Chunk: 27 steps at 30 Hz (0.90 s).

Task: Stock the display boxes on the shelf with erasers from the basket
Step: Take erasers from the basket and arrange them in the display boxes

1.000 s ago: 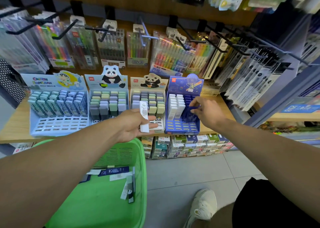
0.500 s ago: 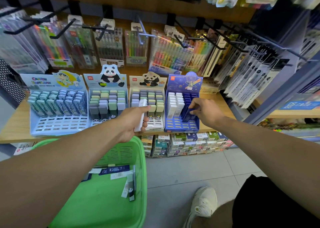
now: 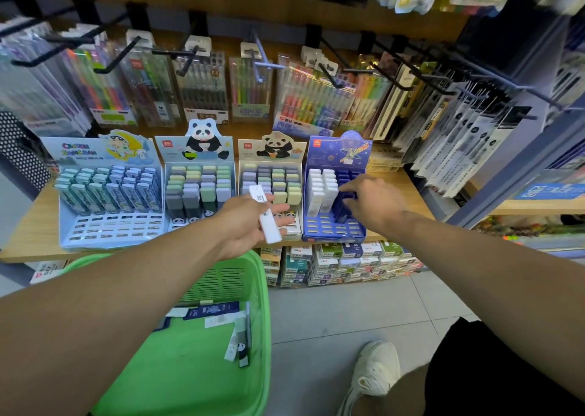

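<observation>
My left hand [image 3: 250, 225] lies palm up in front of the second panda display box [image 3: 272, 175], fingers stretched out. A long white eraser [image 3: 269, 222] with a barcode label rests across it. My right hand [image 3: 372, 203] reaches into the dark blue display box [image 3: 335, 235], fingertips down among its empty slots beside the rows of white erasers [image 3: 319, 187]; whether it holds anything is hidden. Below my left arm is the green basket [image 3: 190, 374], with a few packaged erasers [image 3: 215, 311] inside. A light blue display box [image 3: 107, 194] and another panda box [image 3: 199, 187] stand further left.
Pen and highlighter packs [image 3: 250, 93] hang on black hooks just above the boxes. The wooden shelf edge [image 3: 31, 251] runs in front of them. Small stacked cartons [image 3: 342, 263] sit under the shelf. My white shoe [image 3: 376, 374] is on the grey tiled floor.
My left hand has turned palm up and its fingers have opened, so the white eraser now lies across it. My right hand has stayed at the dark blue box, shifting slightly.
</observation>
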Motion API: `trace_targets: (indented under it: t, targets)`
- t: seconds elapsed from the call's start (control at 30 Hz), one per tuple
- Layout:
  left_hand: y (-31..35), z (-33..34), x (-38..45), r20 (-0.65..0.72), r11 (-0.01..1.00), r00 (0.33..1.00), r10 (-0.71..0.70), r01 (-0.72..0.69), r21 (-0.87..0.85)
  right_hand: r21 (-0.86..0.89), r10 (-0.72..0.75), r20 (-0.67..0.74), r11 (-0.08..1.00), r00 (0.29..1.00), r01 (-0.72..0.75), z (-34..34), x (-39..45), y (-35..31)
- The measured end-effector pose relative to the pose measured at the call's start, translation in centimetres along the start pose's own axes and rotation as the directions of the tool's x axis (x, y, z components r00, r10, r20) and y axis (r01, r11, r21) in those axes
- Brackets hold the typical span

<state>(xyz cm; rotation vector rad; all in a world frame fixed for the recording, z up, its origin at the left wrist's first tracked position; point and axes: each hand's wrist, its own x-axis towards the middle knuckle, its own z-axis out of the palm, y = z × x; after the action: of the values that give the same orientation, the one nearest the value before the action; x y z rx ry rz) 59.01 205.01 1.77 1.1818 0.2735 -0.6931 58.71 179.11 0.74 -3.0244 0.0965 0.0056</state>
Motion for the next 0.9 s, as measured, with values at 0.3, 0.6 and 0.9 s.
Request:
trace_targets:
  t: [0.3,0.6,0.9]
  targets:
    - [0.5,0.3,0.0,-0.026,0.995,1.000,0.012,-0.015,-0.101,0.297,-0.556,-0.185,0.754,0.811,0.585,-0.3,-3.9,-8.2]
    - [-0.2,-1.1,0.7,-0.060,0.958,0.995,-0.083,0.096,0.269,0.643,-0.092,-0.307,0.714,0.947,0.278,-1.4,-1.1,-6.5]
    - [-2.0,-4.3,2.4,0.069,0.083,0.991,0.114,-0.079,0.993,0.347,-0.053,-0.072,0.935,0.996,0.075,-0.8,0.2,-2.0]
